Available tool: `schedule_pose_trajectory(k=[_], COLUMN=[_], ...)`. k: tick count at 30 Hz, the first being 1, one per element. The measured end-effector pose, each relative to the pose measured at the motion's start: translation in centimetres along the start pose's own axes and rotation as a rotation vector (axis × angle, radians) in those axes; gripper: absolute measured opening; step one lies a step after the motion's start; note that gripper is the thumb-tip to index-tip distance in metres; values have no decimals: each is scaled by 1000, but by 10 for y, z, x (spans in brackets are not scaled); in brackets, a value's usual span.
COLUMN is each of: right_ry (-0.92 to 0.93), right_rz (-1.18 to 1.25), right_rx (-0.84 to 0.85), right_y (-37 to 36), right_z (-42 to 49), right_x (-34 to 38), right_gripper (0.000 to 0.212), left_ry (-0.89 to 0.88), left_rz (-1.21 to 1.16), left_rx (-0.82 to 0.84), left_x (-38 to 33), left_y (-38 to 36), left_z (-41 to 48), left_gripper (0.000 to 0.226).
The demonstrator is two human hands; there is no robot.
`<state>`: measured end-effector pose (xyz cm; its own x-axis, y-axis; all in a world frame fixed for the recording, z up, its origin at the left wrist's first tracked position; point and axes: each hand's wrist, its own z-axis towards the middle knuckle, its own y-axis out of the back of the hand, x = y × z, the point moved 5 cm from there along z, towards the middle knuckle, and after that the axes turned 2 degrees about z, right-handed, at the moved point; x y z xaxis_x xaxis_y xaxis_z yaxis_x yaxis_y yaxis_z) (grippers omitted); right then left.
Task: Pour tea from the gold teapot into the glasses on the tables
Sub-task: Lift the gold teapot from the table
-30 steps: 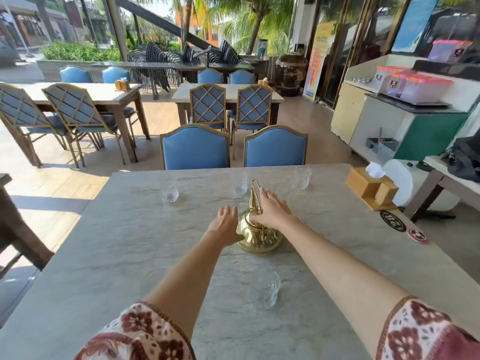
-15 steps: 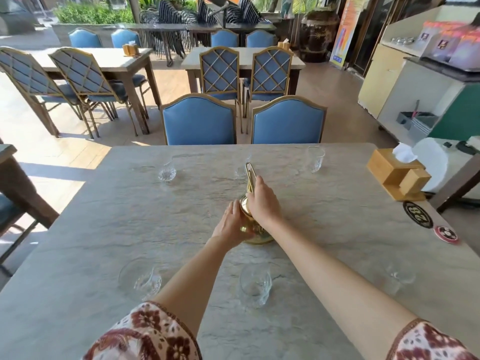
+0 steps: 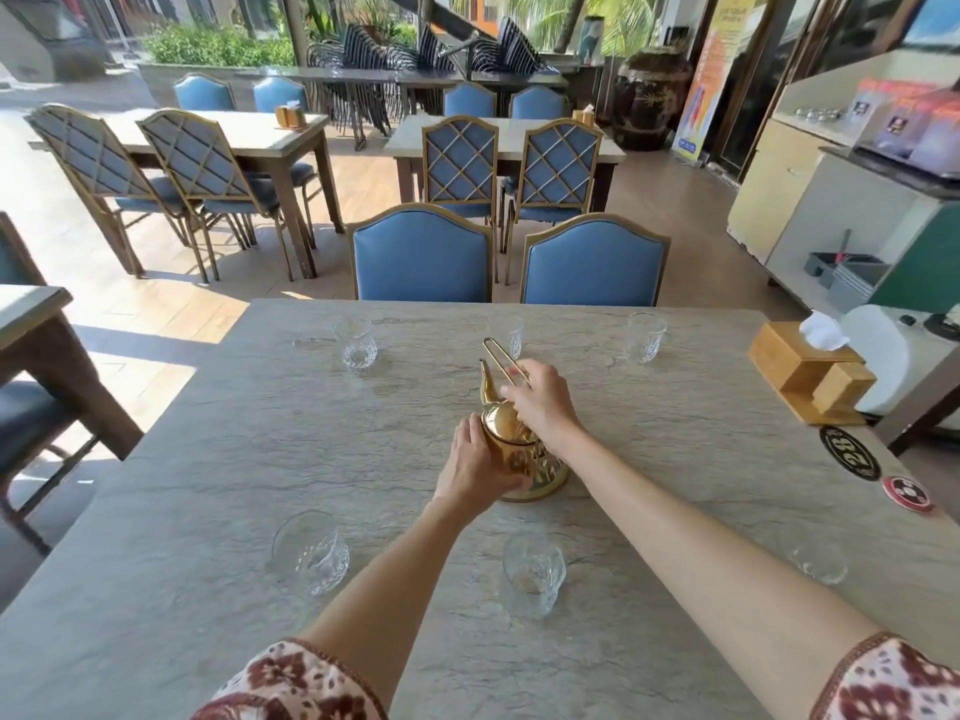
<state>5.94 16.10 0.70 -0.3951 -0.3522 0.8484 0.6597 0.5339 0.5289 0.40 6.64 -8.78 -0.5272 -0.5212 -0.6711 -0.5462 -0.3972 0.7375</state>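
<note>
The gold teapot (image 3: 524,459) stands on the grey marble table (image 3: 260,433), its spout pointing away from me. My right hand (image 3: 543,402) grips its thin upright handle from above. My left hand (image 3: 475,467) is wrapped against the pot's left side. Clear empty glasses stand around it: three along the far edge, the left one (image 3: 356,343), the middle one (image 3: 506,335) behind the handle, the right one (image 3: 644,336). Three more stand near me: the left one (image 3: 311,553), the middle one (image 3: 532,574), and the right one (image 3: 818,561).
A wooden tissue box (image 3: 810,374) and two round stickers (image 3: 849,453) sit at the table's right edge. Two blue chairs (image 3: 423,257) are pushed in on the far side. More tables and chairs stand beyond; a counter (image 3: 831,200) is at the right.
My left hand moved from beside the teapot onto its left side. My right hand shifted up the handle. The view dropped, bringing the near glasses into sight.
</note>
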Motion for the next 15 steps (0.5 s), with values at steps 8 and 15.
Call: schedule_pose_trajectory(k=[8, 15], right_ry=[167, 194], right_rz=[-23, 37], right_rx=[-30, 17], right_y=[10, -6], right_z=[-38, -94], right_x=[75, 104], right_gripper=[23, 16], left_ry=[-69, -66], left_rz=[-108, -202], left_rx=[-85, -72], left_x=[-2, 14], left_y=[58, 93], left_z=[-40, -120], left_gripper=[123, 125])
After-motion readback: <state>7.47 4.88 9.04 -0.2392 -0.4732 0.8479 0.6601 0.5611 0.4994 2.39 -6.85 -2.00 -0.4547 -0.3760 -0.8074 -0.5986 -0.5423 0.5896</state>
